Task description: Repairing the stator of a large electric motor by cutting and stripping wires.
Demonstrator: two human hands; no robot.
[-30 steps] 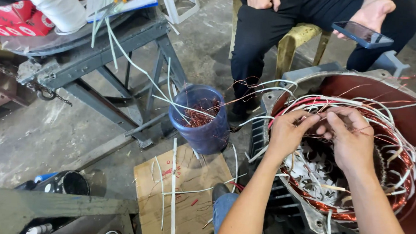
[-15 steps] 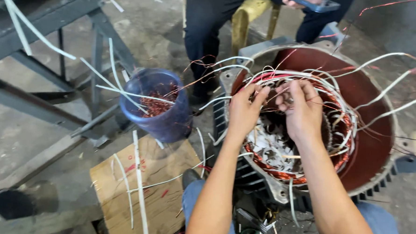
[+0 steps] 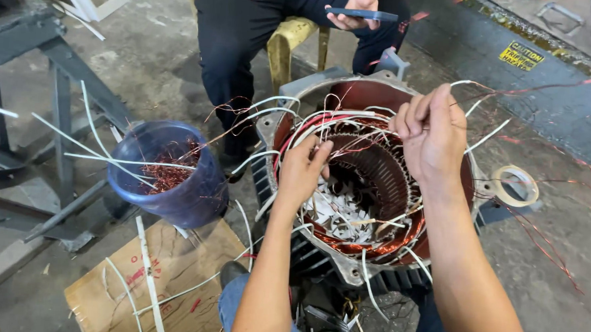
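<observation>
A large electric motor stator (image 3: 367, 189) lies open on the floor, its grey housing ringed with copper windings, white sleeved leads and white paper slips inside. My left hand (image 3: 303, 171) pinches wires at the near-left rim of the winding. My right hand (image 3: 431, 133) is raised above the far-right rim, fingers closed on thin copper wires (image 3: 511, 86) that stretch away to the right.
A blue bucket (image 3: 169, 177) with copper scrap and white sleeves stands left of the stator. Flat cardboard (image 3: 161, 283) lies in front of it. A seated person in black (image 3: 248, 31) holds a phone beyond the stator. A tape roll (image 3: 516, 184) lies right; a metal stand (image 3: 52, 102) left.
My view has swung left to right over the stator. My right hand has lifted away from the left hand, drawing thin copper wires up and to the right.
</observation>
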